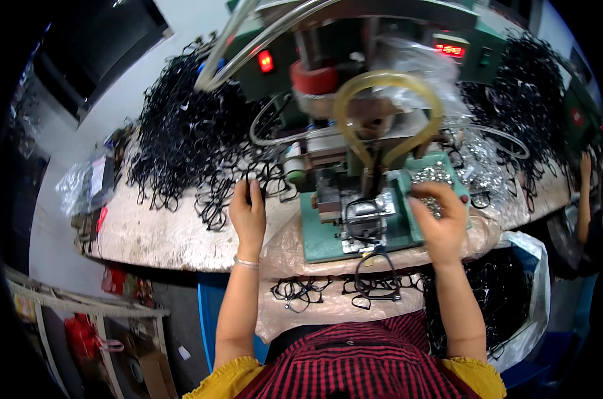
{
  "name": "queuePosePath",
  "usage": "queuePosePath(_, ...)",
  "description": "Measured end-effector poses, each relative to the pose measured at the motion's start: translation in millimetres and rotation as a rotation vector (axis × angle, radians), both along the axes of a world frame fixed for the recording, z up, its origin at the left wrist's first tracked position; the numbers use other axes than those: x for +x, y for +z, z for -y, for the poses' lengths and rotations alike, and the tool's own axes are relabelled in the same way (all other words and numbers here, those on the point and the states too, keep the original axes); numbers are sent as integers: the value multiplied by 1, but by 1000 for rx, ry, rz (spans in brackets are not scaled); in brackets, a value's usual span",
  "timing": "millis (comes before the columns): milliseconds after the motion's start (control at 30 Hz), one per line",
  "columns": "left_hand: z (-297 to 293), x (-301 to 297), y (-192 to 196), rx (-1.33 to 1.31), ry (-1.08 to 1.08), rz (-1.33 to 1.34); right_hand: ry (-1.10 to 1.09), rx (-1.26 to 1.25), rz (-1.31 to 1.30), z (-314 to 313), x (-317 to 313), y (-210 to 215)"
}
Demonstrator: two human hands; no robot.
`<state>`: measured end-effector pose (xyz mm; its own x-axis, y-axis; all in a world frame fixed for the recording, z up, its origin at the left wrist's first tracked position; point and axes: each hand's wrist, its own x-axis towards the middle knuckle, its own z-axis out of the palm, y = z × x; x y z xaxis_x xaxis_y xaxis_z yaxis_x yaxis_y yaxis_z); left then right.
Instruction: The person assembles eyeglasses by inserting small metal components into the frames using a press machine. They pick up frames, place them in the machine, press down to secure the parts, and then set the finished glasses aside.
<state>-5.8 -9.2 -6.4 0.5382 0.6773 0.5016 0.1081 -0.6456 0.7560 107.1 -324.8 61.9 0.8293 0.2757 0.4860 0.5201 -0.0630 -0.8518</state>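
My left hand is at the near edge of a heap of black plastic eyeglass frames, its fingers closed about a dark piece of an eyeglass frame. My right hand is curled beside a green tray of small shiny metal parts; whatever lies between its thumb and finger is too small to make out. Between the hands, one black eyeglass frame sits in the metal fixture of a green bench press, one lens ring hanging over the front edge.
A bent yellow hose and a red collar belong to the press head. More frames lie on the brown sheet over my lap. A white sack of frames stands at right. Another person's arm shows at far right.
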Motion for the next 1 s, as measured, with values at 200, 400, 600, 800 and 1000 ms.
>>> queuePosePath(200, 37, -13, -16, -545, -177, 381, 110, 365, -205, -43, -8, -9)
queuePosePath(400, 82, -20, 83, -194, -460, 701, 284, 530, -519, -46, -11, 2)
queuePosePath(600, 111, -34, 111, 222, -723, 616, 283, 480, -535, -47, -27, 24)
queuePosePath(800, 124, -11, 96, 313, -823, 416, 298, 335, -430, -40, -17, 21)
queuePosePath(1000, 115, -14, 120, -16, -639, 642, 188, 385, -274, -53, -20, 1)
